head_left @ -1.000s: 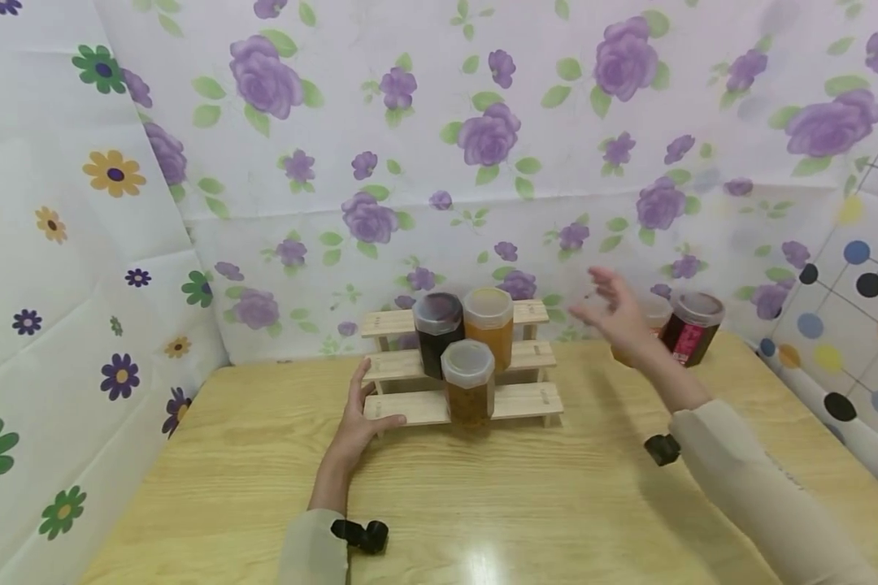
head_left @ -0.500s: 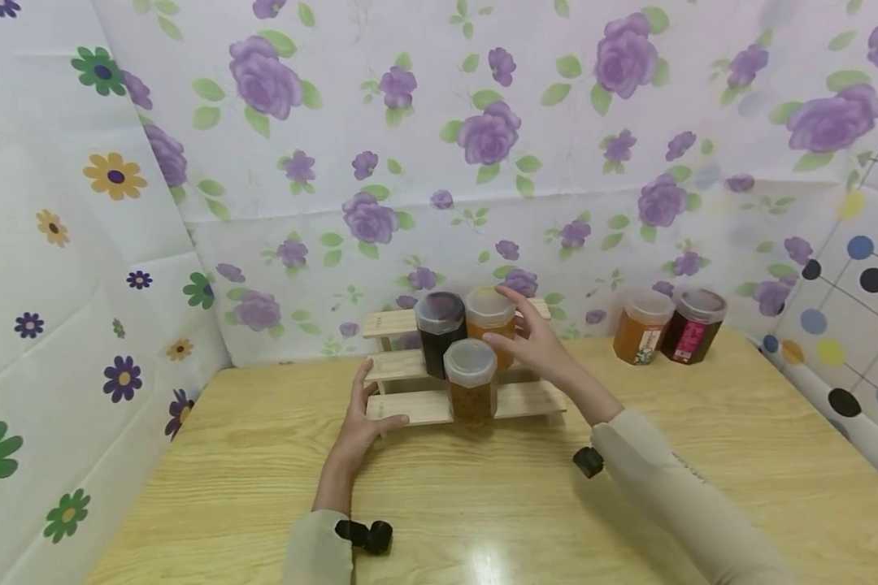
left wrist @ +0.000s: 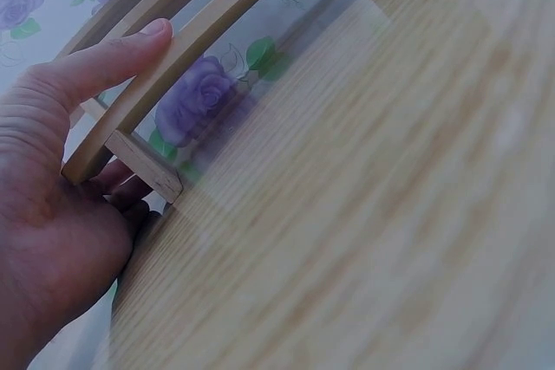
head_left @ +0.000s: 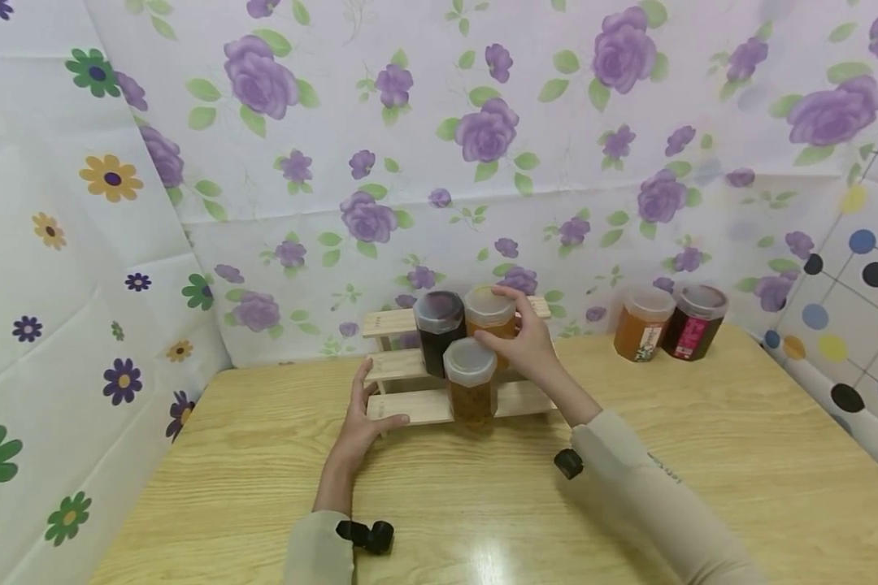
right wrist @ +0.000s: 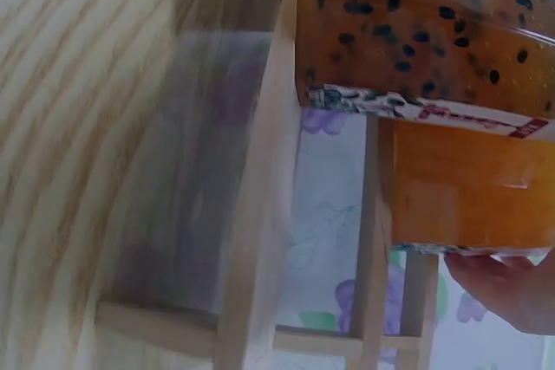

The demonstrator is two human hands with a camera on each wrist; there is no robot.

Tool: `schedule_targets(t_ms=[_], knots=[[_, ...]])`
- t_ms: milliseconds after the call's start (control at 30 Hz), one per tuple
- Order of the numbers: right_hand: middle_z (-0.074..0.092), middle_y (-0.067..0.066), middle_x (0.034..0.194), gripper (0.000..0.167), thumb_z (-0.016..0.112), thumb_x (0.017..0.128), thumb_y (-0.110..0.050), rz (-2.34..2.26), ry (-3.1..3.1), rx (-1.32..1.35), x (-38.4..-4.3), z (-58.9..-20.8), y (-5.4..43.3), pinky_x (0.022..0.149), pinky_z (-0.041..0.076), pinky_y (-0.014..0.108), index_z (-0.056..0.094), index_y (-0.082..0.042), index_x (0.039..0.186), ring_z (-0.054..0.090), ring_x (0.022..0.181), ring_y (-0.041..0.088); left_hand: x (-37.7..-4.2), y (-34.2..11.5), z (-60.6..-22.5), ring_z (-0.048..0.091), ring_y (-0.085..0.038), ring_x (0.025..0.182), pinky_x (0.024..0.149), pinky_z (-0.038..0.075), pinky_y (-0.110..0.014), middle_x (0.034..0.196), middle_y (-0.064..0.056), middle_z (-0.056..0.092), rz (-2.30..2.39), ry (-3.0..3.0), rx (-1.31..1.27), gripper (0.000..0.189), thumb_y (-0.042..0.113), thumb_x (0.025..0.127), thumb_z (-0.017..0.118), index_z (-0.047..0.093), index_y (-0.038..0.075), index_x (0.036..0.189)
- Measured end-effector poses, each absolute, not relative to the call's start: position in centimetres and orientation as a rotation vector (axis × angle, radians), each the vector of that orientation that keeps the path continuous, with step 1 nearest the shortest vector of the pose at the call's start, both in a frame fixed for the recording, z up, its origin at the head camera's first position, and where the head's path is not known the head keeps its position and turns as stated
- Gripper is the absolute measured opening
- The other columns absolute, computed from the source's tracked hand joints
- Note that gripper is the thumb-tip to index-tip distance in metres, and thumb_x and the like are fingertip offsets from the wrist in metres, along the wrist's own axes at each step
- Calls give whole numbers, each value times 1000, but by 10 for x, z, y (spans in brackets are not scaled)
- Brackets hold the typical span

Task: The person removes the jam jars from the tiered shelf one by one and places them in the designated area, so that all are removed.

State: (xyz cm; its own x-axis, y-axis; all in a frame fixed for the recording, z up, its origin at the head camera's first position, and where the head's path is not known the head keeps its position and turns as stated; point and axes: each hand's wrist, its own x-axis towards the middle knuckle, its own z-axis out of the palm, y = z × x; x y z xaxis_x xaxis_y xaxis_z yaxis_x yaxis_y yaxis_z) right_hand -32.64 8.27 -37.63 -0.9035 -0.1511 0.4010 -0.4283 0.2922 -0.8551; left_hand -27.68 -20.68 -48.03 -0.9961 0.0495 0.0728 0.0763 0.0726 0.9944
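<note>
A three-step wooden display rack point(head_left: 410, 408) stands on the table. My left hand point(head_left: 357, 424) grips its left end; in the left wrist view the thumb point(left wrist: 130, 56) lies over the front step and the fingers go behind its end. On the middle step sits an orange jar point(head_left: 487, 304) with a pale lid. My right hand point(head_left: 530, 345) holds this jar around its upper part, thumb at the front and fingers at the far right side. Left of it is a dark jar point(head_left: 441, 335). In front, on the lowest step, a seed-flecked amber jar point(right wrist: 425, 36) partly hides the orange one.
Two more lidded jars, one orange point(head_left: 640, 327) and one dark with a pink label point(head_left: 693, 325), stand side by side at the table's back right. Floral sheeting point(head_left: 380, 162) hangs behind the table point(head_left: 263, 471).
My right hand has come left from beside the two back-right jars and taken hold of the orange jar on the rack. The left hand keeps its place at the rack's end.
</note>
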Motion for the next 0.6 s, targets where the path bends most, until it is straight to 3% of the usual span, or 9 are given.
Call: schedule_targets(t_ms=[300, 467, 600], knots=[[59, 17, 128, 65, 84, 75, -16, 1628, -2202, 451, -329, -379, 83, 87, 55, 47, 54, -18, 133, 64, 107, 37, -278, -206, -480, 27, -38, 144, 108, 35, -50, 158, -18, 18, -2134, -2288, -124, 114, 1, 76, 80, 7, 39, 155], [60, 19, 127, 64, 84, 77, -18, 1653, -2177, 339, -330, -381, 101, 77, 54, 26, 54, -18, 134, 67, 101, 37, -278, -205, -481, 30, -38, 143, 109, 35, -50, 158, -17, 19, -2147, -2282, -128, 114, 1, 76, 81, 9, 41, 154], [61, 20, 127, 63, 83, 78, -14, 1661, -2113, 289, -328, -377, 121, 73, 49, 12, 54, -14, 134, 65, 96, 25, -277, -207, -481, 32, -40, 141, 109, 36, -52, 157, -18, 19, -2141, -2277, -124, 115, 2, 75, 82, 8, 42, 155]])
